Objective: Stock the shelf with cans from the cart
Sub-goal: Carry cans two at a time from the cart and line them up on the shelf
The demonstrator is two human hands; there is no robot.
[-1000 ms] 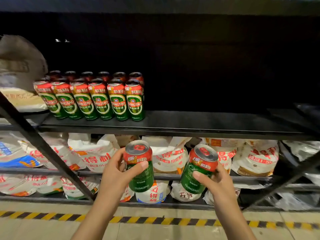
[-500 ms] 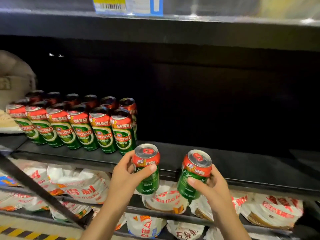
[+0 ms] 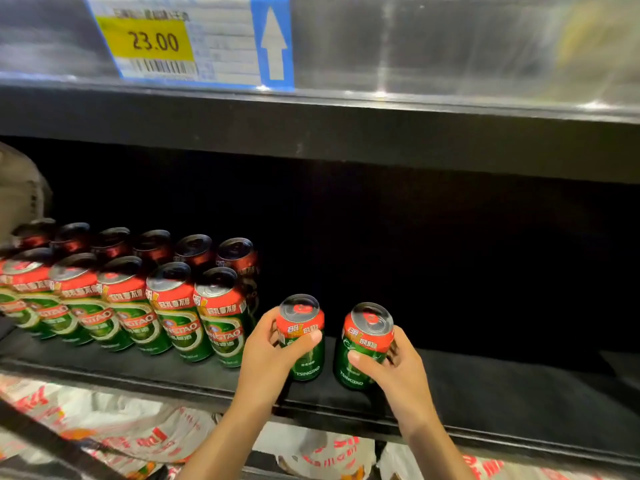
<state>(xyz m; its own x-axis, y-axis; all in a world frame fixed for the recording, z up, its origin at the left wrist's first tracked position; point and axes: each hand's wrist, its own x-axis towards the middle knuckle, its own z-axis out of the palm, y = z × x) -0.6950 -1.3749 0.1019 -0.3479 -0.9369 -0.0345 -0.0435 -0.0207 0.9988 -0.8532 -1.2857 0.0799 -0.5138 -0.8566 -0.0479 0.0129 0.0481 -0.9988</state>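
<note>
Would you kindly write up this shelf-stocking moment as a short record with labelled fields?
left hand: left hand grips the left Tsingtao can
right hand: right hand grips the right Tsingtao can
held cans: upright, side by side, apart, over the black shelf; contact with it cannot be told
stocked cans: two rows of Tsingtao cans at the shelf's left
free space: bare shelf to the right
price tag: price tag above reads 23.00
below: white printed bags

Two upright green-and-red cans, left can [image 3: 302, 337], right can [image 3: 366, 344], just right of stocked cans [image 3: 138, 303] on black shelf [image 3: 502, 386]
</note>
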